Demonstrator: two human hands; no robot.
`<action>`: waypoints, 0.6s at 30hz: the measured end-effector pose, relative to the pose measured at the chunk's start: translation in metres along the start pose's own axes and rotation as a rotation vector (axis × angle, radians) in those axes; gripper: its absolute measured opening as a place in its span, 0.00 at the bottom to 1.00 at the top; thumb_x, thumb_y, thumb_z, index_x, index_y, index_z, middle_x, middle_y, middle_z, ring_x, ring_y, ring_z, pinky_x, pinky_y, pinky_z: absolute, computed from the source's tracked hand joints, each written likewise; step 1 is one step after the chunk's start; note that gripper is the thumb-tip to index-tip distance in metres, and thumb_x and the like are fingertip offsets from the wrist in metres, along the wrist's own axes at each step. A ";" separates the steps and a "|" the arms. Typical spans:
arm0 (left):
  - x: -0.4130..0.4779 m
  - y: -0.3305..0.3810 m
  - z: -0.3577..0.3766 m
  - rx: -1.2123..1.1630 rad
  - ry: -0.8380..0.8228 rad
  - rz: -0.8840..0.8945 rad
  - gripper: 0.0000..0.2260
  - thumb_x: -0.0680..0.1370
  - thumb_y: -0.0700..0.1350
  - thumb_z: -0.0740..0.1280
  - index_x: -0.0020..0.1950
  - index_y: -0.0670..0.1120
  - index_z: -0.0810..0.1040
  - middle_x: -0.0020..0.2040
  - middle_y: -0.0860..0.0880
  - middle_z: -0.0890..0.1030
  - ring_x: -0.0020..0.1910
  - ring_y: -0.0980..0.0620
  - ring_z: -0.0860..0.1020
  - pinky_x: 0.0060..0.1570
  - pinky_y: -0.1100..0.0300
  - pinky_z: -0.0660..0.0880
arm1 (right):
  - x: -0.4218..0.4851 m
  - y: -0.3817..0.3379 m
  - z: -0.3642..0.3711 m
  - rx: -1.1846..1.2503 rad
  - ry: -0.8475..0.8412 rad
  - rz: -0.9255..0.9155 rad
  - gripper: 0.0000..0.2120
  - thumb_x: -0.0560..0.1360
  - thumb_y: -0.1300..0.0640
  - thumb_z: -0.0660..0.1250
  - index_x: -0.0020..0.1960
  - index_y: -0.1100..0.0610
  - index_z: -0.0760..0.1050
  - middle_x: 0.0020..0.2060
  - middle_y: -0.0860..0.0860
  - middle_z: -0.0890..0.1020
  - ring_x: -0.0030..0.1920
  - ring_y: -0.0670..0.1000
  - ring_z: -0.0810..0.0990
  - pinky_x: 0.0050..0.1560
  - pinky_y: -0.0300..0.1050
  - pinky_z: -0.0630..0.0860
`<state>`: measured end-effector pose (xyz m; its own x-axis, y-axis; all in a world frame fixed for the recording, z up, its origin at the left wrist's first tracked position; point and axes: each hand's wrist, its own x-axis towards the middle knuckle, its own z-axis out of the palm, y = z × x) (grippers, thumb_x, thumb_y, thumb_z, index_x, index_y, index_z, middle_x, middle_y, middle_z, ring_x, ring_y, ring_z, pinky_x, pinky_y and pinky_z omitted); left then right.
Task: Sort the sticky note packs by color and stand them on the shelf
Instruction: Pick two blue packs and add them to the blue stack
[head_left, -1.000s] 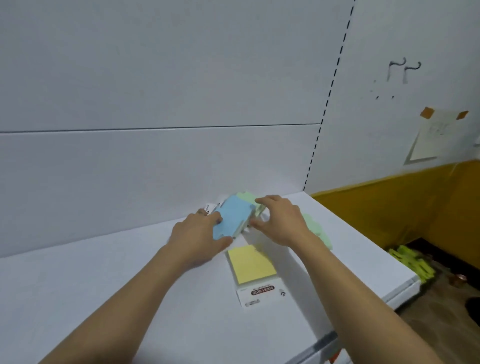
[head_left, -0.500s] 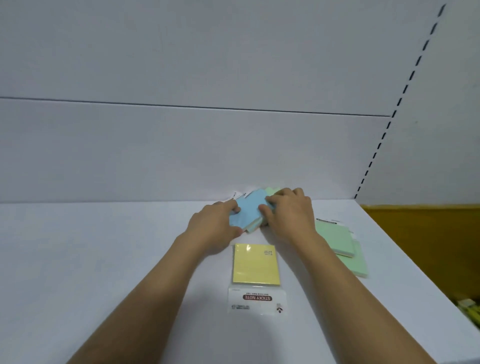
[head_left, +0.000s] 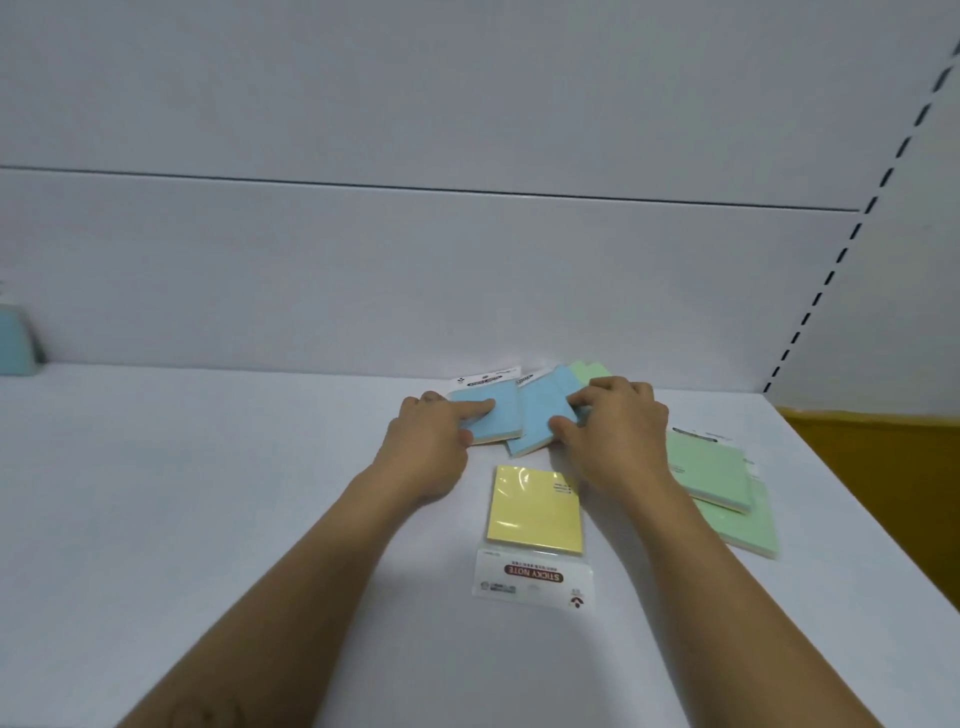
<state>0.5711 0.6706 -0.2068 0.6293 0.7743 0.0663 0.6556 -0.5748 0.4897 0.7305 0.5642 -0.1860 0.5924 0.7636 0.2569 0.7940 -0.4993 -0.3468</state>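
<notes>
- your left hand (head_left: 431, 447) is on the left blue pack (head_left: 493, 418). the index finger lies flat across the top, the thumb is tucked at the near edge, and the other fingers are curled. it reads as a pinch grip.
- your right hand (head_left: 618, 436) holds the right blue pack (head_left: 540, 421). the fingers curl over its far right corner and the thumb sits against the near edge.
- both blue packs lie flat on the shelf (head_left: 208, 519), side by side and close to the back panel (head_left: 363, 286). their white header cards point away from you. the right one is skewed. their inner edges meet, but i can't tell if they touch or overlap.
- a pale green corner (head_left: 589, 370) shows just behind your right fingers, near the back panel. most of it is hidden.
- the upper green pack (head_left: 711, 467) lies flat to the right of your right forearm. it overlaps the lower green pack (head_left: 748, 530), which sits nearer to you.
- the yellow pack (head_left: 535, 506) lies flat between your forearms, just on your side of the blue packs. its "sticky note" header card faces you.
- a blue object (head_left: 15, 338) stands against the back panel at the far left. the frame cuts it off, so i can't tell what it is.
</notes>
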 end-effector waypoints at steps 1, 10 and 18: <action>0.000 -0.001 0.000 -0.039 0.009 -0.006 0.19 0.80 0.45 0.59 0.70 0.61 0.69 0.63 0.46 0.71 0.62 0.46 0.69 0.64 0.52 0.68 | -0.002 -0.001 -0.001 -0.023 0.015 0.000 0.18 0.75 0.46 0.65 0.63 0.51 0.76 0.66 0.50 0.72 0.66 0.55 0.65 0.64 0.50 0.59; -0.003 0.007 0.004 -0.229 0.138 -0.077 0.16 0.67 0.53 0.76 0.53 0.55 0.78 0.56 0.51 0.74 0.51 0.52 0.76 0.50 0.58 0.73 | -0.008 -0.006 -0.003 -0.194 0.002 -0.070 0.36 0.71 0.31 0.61 0.72 0.49 0.64 0.64 0.50 0.73 0.62 0.55 0.66 0.60 0.50 0.61; -0.003 0.006 -0.004 -0.495 0.107 -0.213 0.43 0.63 0.40 0.79 0.74 0.47 0.61 0.52 0.51 0.77 0.50 0.52 0.79 0.45 0.61 0.76 | -0.006 -0.011 -0.001 -0.195 -0.025 -0.121 0.34 0.72 0.34 0.63 0.72 0.48 0.61 0.61 0.49 0.75 0.61 0.54 0.66 0.59 0.50 0.60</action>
<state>0.5718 0.6662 -0.2005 0.4412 0.8974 -0.0035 0.4728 -0.2291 0.8509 0.7185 0.5649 -0.1827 0.4899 0.8312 0.2627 0.8717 -0.4716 -0.1336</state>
